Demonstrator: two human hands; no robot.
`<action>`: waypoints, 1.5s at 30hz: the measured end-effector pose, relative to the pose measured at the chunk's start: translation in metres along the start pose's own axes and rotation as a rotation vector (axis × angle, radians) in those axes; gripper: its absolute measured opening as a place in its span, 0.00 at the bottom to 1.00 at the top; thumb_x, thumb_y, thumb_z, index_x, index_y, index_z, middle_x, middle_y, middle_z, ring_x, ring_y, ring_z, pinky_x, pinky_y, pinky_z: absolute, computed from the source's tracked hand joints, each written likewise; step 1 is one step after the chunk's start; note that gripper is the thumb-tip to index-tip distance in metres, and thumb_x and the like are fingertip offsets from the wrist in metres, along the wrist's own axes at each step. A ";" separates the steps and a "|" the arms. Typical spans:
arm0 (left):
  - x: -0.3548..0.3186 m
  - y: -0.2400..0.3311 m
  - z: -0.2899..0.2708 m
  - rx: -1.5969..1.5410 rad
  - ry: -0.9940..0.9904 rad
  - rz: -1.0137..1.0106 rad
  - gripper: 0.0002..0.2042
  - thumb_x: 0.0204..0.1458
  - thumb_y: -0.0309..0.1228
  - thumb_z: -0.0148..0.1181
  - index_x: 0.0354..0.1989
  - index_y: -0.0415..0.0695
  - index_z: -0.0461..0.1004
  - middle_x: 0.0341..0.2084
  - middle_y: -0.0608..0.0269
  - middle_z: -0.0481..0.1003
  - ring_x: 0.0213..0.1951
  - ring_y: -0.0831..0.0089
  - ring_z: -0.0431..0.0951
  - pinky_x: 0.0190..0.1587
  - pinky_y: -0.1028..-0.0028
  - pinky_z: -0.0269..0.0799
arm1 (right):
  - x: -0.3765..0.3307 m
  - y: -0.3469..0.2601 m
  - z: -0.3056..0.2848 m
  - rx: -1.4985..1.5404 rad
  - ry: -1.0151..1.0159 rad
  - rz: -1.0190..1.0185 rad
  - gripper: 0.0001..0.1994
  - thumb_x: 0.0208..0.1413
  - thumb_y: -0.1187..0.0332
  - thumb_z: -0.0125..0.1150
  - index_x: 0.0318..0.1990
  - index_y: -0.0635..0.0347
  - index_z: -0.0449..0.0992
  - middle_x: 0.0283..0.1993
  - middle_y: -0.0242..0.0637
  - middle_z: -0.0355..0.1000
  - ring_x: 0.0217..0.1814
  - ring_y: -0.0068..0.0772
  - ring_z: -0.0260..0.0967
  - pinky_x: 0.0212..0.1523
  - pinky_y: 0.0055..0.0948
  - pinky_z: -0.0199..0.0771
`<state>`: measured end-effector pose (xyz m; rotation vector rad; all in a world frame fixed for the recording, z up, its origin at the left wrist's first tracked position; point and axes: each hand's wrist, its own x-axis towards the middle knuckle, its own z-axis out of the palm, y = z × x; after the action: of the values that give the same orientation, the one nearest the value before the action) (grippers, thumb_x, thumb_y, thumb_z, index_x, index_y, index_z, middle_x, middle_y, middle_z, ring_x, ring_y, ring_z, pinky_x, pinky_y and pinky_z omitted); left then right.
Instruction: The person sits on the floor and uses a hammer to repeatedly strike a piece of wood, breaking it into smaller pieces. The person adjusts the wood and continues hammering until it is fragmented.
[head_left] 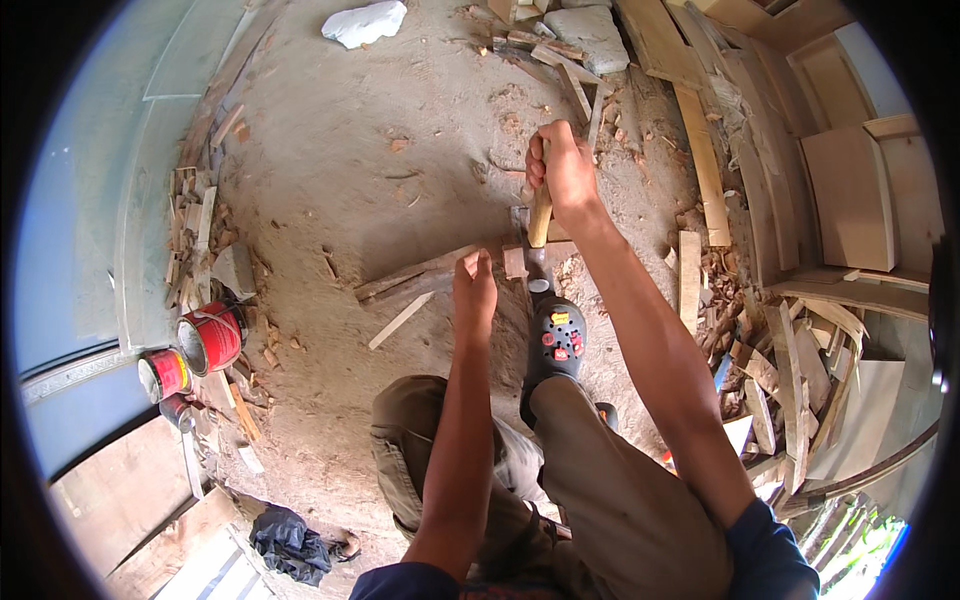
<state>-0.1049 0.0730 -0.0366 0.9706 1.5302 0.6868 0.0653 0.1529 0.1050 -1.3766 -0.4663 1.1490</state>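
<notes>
My right hand [563, 172] is closed around the pale wooden handle of a tool [540, 222], held upright ahead of my shoe. Its grey metal end lies by the toe of the shoe; the exact kind of tool is not clear. My left hand [474, 288] is closed, with its fingers curled in, and what it may hold is hidden. Just beside it, a long wood strip [415, 275] rests on the ground. Between the left hand and the tool sits a small reddish wood block [515, 262]. A dark clog with colourful charms [560, 338] covers my foot close to the tool's metal end.
A thin pale stick [400, 320] lies on the dirt floor. Paint cans [212, 338] and wood scraps line the left wall. Planks [705, 165] and a wood scrap heap [760, 375] border the right. Ahead are a white stone [364, 24] and a grey slab [588, 38].
</notes>
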 end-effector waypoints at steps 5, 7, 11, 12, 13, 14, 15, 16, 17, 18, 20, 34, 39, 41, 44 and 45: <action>0.024 -0.018 0.018 -0.149 0.021 0.005 0.24 0.65 0.45 0.50 0.53 0.32 0.71 0.49 0.44 0.76 0.53 0.59 0.76 0.56 0.65 0.67 | 0.004 0.002 -0.015 -0.004 -0.016 -0.003 0.16 0.56 0.56 0.46 0.23 0.58 0.63 0.17 0.32 0.57 0.21 0.29 0.53 0.28 0.32 0.58; 0.043 -0.014 0.028 -0.152 0.080 0.082 0.23 0.65 0.45 0.50 0.51 0.32 0.71 0.47 0.45 0.76 0.50 0.59 0.76 0.54 0.65 0.68 | 0.003 0.001 -0.018 0.023 -0.043 0.034 0.16 0.57 0.56 0.46 0.23 0.57 0.62 0.18 0.32 0.57 0.22 0.29 0.54 0.29 0.32 0.58; 0.074 -0.010 0.057 -0.110 0.010 0.195 0.25 0.66 0.48 0.46 0.47 0.33 0.72 0.43 0.45 0.77 0.46 0.58 0.77 0.50 0.66 0.69 | 0.006 -0.003 -0.018 0.154 -0.192 0.137 0.15 0.58 0.57 0.45 0.24 0.56 0.60 0.19 0.32 0.57 0.24 0.29 0.54 0.31 0.31 0.58; 0.076 -0.006 0.065 -0.089 -0.001 0.220 0.26 0.66 0.49 0.45 0.46 0.33 0.72 0.42 0.45 0.77 0.44 0.58 0.77 0.49 0.66 0.69 | 0.009 -0.008 -0.022 0.174 -0.226 0.110 0.15 0.58 0.57 0.45 0.24 0.54 0.59 0.21 0.31 0.57 0.26 0.29 0.53 0.32 0.31 0.57; 0.073 -0.003 0.071 -0.067 -0.011 0.247 0.26 0.67 0.50 0.43 0.46 0.33 0.72 0.41 0.45 0.77 0.43 0.57 0.77 0.48 0.66 0.69 | 0.009 -0.006 -0.025 0.134 -0.213 0.114 0.14 0.58 0.57 0.45 0.24 0.54 0.59 0.21 0.31 0.57 0.26 0.29 0.54 0.32 0.31 0.57; 0.064 -0.004 0.072 -0.030 0.056 0.205 0.28 0.67 0.52 0.40 0.43 0.33 0.72 0.37 0.46 0.78 0.39 0.56 0.76 0.47 0.62 0.69 | 0.008 -0.004 -0.025 0.095 -0.203 0.118 0.14 0.58 0.57 0.45 0.24 0.54 0.60 0.21 0.31 0.58 0.26 0.28 0.54 0.32 0.30 0.57; 0.065 0.010 0.077 -0.109 0.154 0.306 0.29 0.67 0.53 0.40 0.41 0.33 0.72 0.35 0.48 0.78 0.37 0.58 0.76 0.45 0.62 0.69 | 0.009 -0.005 -0.022 0.061 -0.195 0.108 0.14 0.57 0.57 0.45 0.24 0.54 0.60 0.22 0.31 0.58 0.26 0.28 0.54 0.32 0.30 0.57; 0.065 0.023 0.080 -0.185 0.253 0.398 0.30 0.67 0.54 0.39 0.39 0.34 0.72 0.33 0.50 0.78 0.35 0.60 0.76 0.43 0.63 0.69 | 0.003 -0.003 -0.013 0.103 -0.129 0.109 0.14 0.57 0.58 0.47 0.23 0.56 0.61 0.20 0.31 0.58 0.25 0.28 0.54 0.30 0.30 0.57; 0.064 0.033 0.080 -0.261 0.352 0.491 0.31 0.66 0.55 0.38 0.37 0.34 0.72 0.31 0.52 0.78 0.33 0.62 0.76 0.41 0.63 0.69 | 0.001 -0.007 -0.006 0.130 -0.080 0.089 0.14 0.56 0.60 0.48 0.22 0.58 0.63 0.19 0.32 0.58 0.22 0.28 0.54 0.27 0.31 0.56; 0.050 0.056 0.083 -0.375 0.152 0.391 0.32 0.66 0.56 0.36 0.36 0.35 0.72 0.30 0.54 0.78 0.32 0.65 0.75 0.40 0.65 0.69 | 0.002 -0.003 -0.013 0.091 -0.035 0.063 0.15 0.55 0.61 0.48 0.21 0.58 0.63 0.18 0.32 0.58 0.21 0.28 0.54 0.27 0.31 0.56; 0.028 0.115 0.070 -0.589 -0.222 0.197 0.33 0.67 0.58 0.31 0.35 0.37 0.73 0.28 0.59 0.77 0.30 0.71 0.74 0.38 0.69 0.68 | 0.001 -0.005 -0.013 0.046 0.013 0.055 0.15 0.55 0.61 0.49 0.20 0.59 0.64 0.18 0.33 0.59 0.20 0.29 0.54 0.26 0.31 0.57; -0.010 0.124 0.081 -0.683 -0.324 0.009 0.35 0.66 0.60 0.24 0.56 0.40 0.67 0.51 0.58 0.73 0.53 0.70 0.72 0.57 0.70 0.65 | -0.025 -0.014 -0.010 0.179 0.000 -0.040 0.14 0.57 0.65 0.50 0.21 0.61 0.67 0.18 0.27 0.60 0.19 0.20 0.54 0.20 0.27 0.53; -0.017 0.153 0.072 -0.257 -0.410 -0.090 0.32 0.68 0.54 0.24 0.68 0.42 0.56 0.66 0.56 0.60 0.66 0.67 0.62 0.66 0.66 0.55 | -0.027 -0.015 -0.013 0.185 -0.010 -0.073 0.14 0.57 0.65 0.50 0.21 0.60 0.67 0.18 0.27 0.60 0.19 0.20 0.54 0.20 0.27 0.54; -0.016 0.153 0.072 -0.322 -0.419 -0.078 0.29 0.68 0.53 0.25 0.66 0.44 0.58 0.63 0.58 0.64 0.65 0.67 0.63 0.65 0.67 0.57 | -0.030 -0.017 -0.011 0.192 -0.010 -0.076 0.14 0.57 0.65 0.50 0.21 0.60 0.67 0.18 0.26 0.60 0.19 0.20 0.54 0.20 0.28 0.54; -0.028 0.156 0.077 -0.349 -0.411 -0.053 0.26 0.69 0.50 0.27 0.62 0.46 0.61 0.59 0.60 0.67 0.61 0.69 0.67 0.62 0.69 0.61 | -0.035 -0.020 -0.016 0.150 -0.010 -0.101 0.15 0.58 0.65 0.49 0.20 0.60 0.66 0.18 0.26 0.60 0.20 0.20 0.54 0.21 0.27 0.56; -0.032 0.155 0.078 -0.344 -0.399 -0.046 0.24 0.69 0.49 0.28 0.61 0.46 0.62 0.57 0.60 0.68 0.60 0.70 0.68 0.61 0.70 0.62 | -0.037 -0.018 -0.018 0.140 -0.015 -0.109 0.15 0.58 0.64 0.49 0.20 0.60 0.66 0.18 0.27 0.60 0.20 0.20 0.55 0.21 0.27 0.57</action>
<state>0.0038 0.1142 0.0959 0.7534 1.0398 0.6517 0.0708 0.1168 0.1305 -1.2084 -0.4571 1.0831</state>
